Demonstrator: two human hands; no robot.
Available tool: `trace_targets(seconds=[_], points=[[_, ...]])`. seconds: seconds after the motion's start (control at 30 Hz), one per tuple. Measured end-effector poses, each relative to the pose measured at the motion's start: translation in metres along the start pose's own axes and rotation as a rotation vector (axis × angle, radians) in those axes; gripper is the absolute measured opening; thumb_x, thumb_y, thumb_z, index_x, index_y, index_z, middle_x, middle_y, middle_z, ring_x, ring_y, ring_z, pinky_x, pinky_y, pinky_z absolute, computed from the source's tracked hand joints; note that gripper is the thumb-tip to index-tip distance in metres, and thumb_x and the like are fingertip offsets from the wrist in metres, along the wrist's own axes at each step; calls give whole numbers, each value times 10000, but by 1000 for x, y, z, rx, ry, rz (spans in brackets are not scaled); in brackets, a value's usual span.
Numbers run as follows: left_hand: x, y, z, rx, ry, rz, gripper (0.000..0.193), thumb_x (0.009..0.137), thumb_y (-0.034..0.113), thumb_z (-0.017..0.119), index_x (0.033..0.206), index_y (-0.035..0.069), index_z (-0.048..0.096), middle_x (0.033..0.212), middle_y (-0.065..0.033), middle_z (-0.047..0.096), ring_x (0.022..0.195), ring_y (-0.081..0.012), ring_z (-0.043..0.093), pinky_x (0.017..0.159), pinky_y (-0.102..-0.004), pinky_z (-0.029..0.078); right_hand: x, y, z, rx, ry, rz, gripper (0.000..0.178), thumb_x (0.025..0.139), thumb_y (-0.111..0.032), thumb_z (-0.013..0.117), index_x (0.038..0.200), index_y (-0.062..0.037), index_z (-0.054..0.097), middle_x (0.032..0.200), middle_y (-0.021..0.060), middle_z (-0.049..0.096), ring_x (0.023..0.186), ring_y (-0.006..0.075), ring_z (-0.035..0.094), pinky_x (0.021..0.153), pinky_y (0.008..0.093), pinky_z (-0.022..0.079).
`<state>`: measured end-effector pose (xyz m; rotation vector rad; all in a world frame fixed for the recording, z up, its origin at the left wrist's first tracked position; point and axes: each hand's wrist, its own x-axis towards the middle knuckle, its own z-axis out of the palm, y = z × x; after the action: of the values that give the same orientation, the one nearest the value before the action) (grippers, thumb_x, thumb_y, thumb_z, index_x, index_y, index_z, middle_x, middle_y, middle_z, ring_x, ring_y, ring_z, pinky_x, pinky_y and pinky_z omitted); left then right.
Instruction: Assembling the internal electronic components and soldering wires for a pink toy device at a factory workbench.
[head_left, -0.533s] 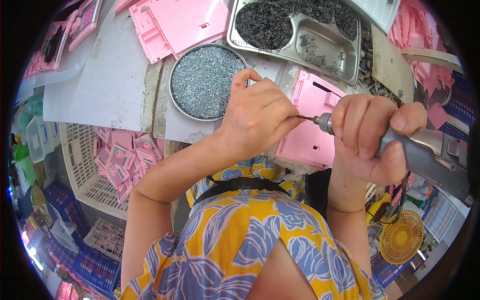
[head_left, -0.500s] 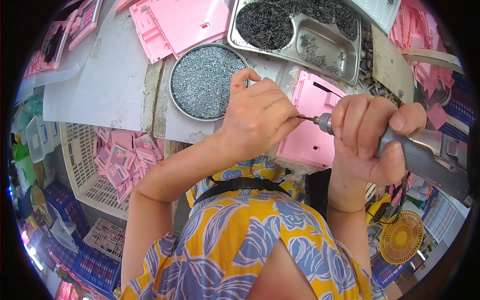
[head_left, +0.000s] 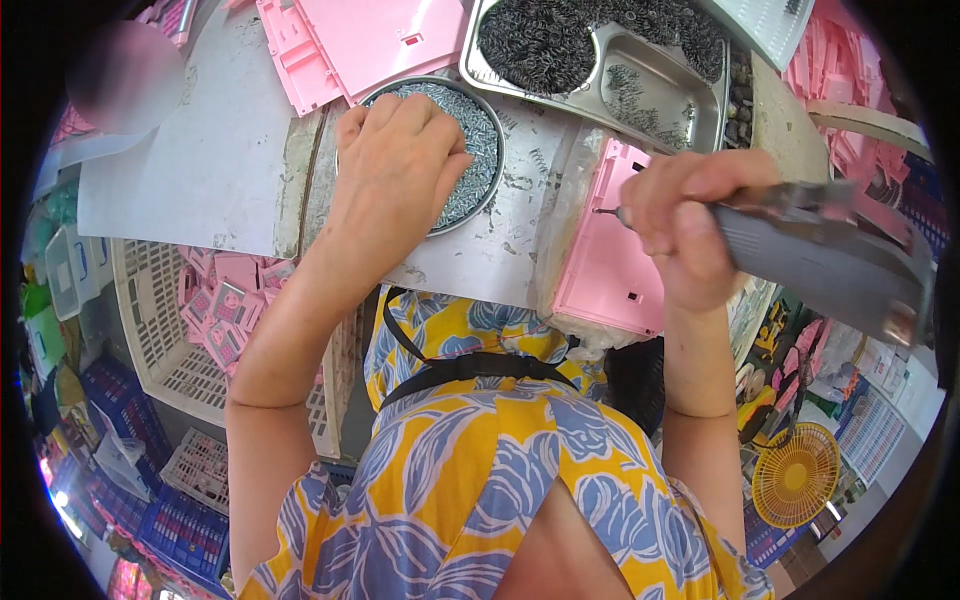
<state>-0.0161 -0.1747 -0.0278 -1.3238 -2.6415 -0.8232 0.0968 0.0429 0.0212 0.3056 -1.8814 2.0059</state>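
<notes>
My left hand [head_left: 395, 150] is over a round metal bowl [head_left: 499, 170] full of short silvery pieces [head_left: 470, 120], pins or screws by their look. Its fingers curl down among them, and the tips are hidden. In my right hand [head_left: 690, 225] is a grey electric screwdriver [head_left: 825, 260], gripped near its front end and blurred by motion. Its thin bit points left, above a flat pink plastic panel [head_left: 610, 270]. That panel lies on clear plastic wrap at the table's front edge.
Behind the panel, a steel compartment tray [head_left: 725, 120] holds many small dark springs. More pink panels [head_left: 370, 45] lie at the back left, and pink parts [head_left: 845, 70] pile up at the far right. A white crate [head_left: 160, 330] of pink pieces stands below left, a yellow basket [head_left: 797, 475] below right.
My left hand has left the screwdriver's bit and moved left to the bowl of silvery pieces. My right hand has shifted slightly left with the screwdriver, whose body has swung.
</notes>
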Motion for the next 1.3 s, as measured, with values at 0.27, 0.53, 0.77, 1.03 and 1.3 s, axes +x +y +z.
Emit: trace_targets(seconds=[0.27,0.53,0.77,1.03,1.3], points=[[6,14,0,-154,25,170,195,841,208,755,806,114,588,781,-31,547,797,-264,554,832,-403,379,-4,7,1,-112,-37,-37,204,964,-125,627,1054,-89,448,626,38,492,491,109,424,466,284,378],[-7,65,21,-477,56,225,159,768,150,803,844,131,665,838,12,668,808,-193,617,841,-391,379,2,-51,6,144,-107,-67,265,964,-266,637,1134,-130,487,621,-42,511,467,98,445,467,294,409],[-15,74,21,-488,72,260,195,726,120,814,874,122,688,844,12,686,794,-187,627,860,-403,378,-14,-55,12,117,-77,-86,268,960,-275,650,1112,-134,481,621,-27,521,463,110,472,464,299,420],[-17,76,8,-323,-72,354,252,732,117,721,983,113,744,1156,38,717,1028,-216,594,988,-457,355,-47,-55,25,213,-4,50,275,934,-182,695,1063,-87,470,652,32,529,541,155,500,562,336,455],[-24,67,25,-303,-99,332,326,757,53,637,1037,165,763,1237,78,702,1061,-216,569,1017,-463,335,-66,-34,34,118,-29,36,233,816,6,698,977,-32,533,667,88,571,572,206,583,575,340,501]])
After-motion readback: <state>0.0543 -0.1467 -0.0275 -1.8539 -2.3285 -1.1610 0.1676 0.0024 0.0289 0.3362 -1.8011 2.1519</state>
